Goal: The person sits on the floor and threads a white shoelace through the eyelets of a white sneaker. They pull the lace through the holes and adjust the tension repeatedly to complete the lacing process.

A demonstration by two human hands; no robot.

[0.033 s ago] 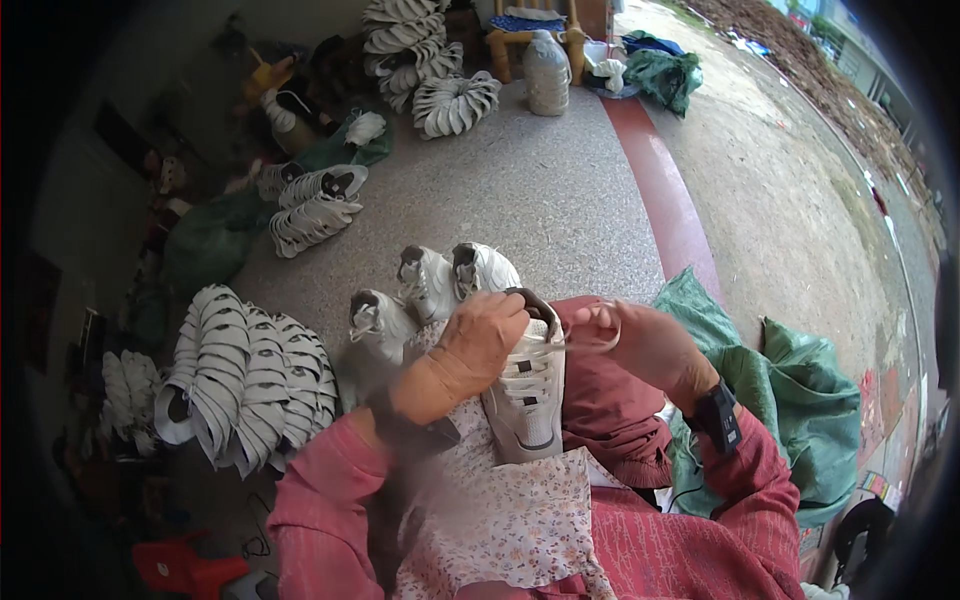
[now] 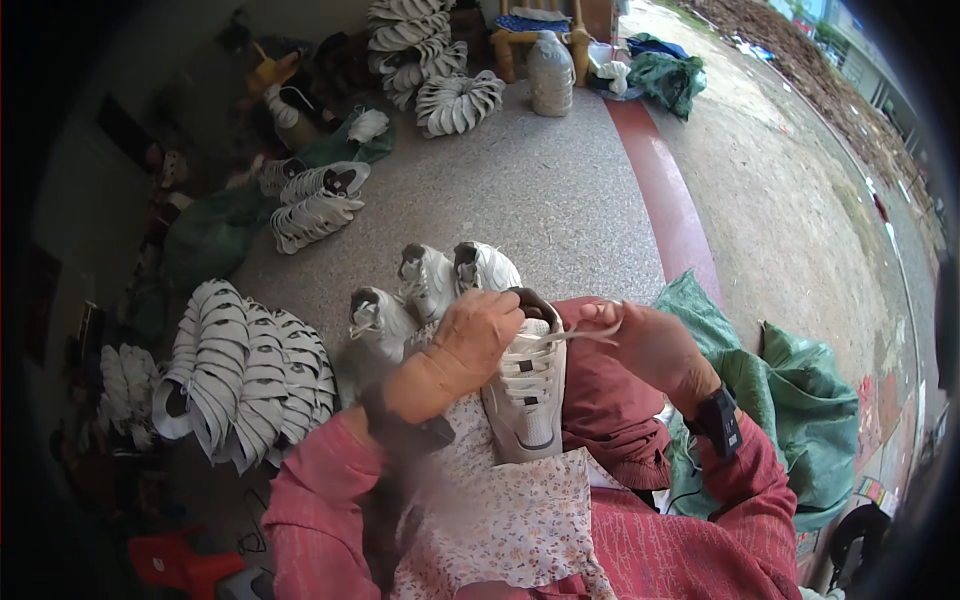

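On my lap lies a white sneaker upper [image 2: 523,400] with a dark collar, its toe toward me. Laces cross its front. My left hand [image 2: 482,332] is closed at the collar's left side; its fingertips are partly hidden there. To the right of the collar, my right hand [image 2: 640,345] pinches a pale shoelace [image 2: 585,337] that runs to the top eyelets. Just beyond my left hand stand three similar white shoe uppers, a left one [image 2: 380,318], a middle one [image 2: 427,280] and a right one [image 2: 487,268].
Nested stacks of white shoe uppers [image 2: 250,370] stand at my left, with further stacks [image 2: 312,215] beyond. A green sack [image 2: 810,420] lies at my right. A red plastic object [image 2: 185,560] is at lower left. A large clear bottle [image 2: 550,75] stands at the far side near a chair [image 2: 540,35].
The lace end in my right hand has gone from a loop to a straighter strand. My left hand has shifted slightly left. The shoe upper stays in place.
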